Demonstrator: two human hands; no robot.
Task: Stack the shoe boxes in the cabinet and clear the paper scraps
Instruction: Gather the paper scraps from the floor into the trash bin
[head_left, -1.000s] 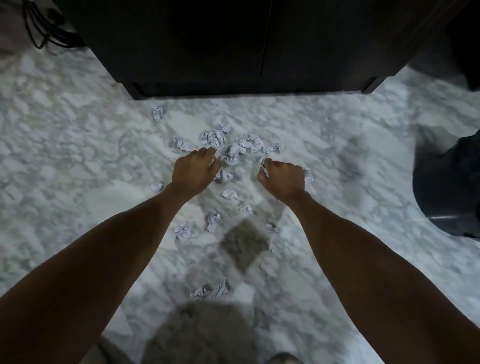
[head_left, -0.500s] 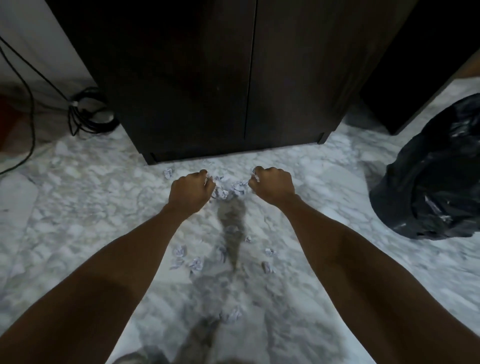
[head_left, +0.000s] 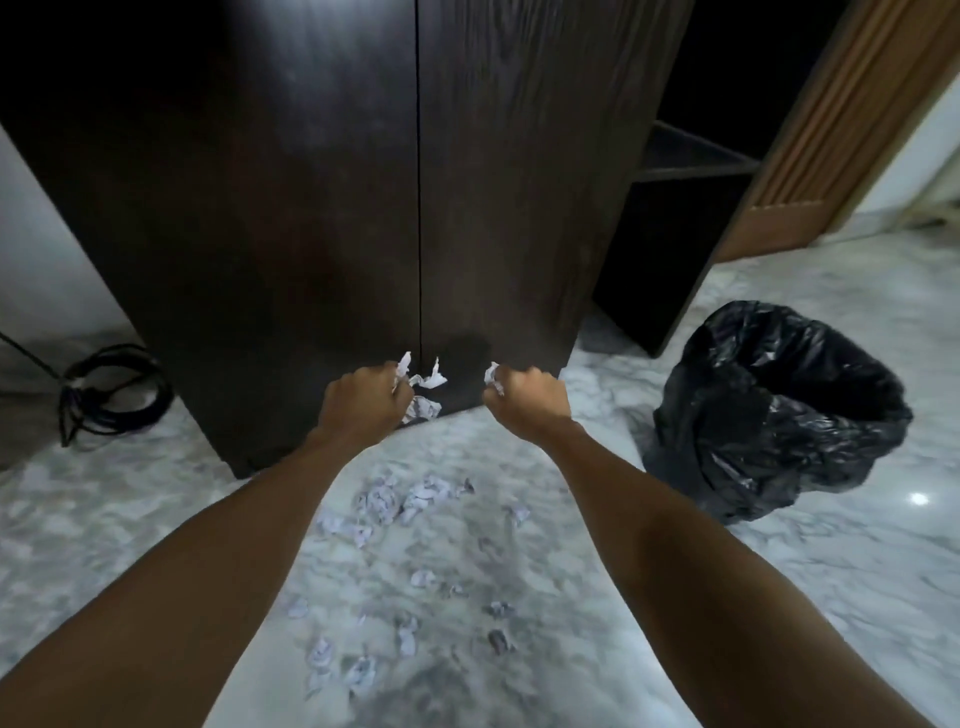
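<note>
Two fists were raised in front of the closed dark cabinet (head_left: 415, 208): left hand (head_left: 361, 402) and right hand (head_left: 524, 402) each had fingers curled tight around crumpled paper scraps (head_left: 423, 382), white bits poking out. More scraps lay on the marble floor (head_left: 831, 571) below. Black-lined bin (head_left: 779, 410) stood to the right. No readable writing.

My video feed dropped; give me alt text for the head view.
Both fists, left hand and right hand, grip crumpled white paper scraps before the closed dark wooden cabinet. More scraps litter the marble floor; a black-bagged bin stands right.
</note>
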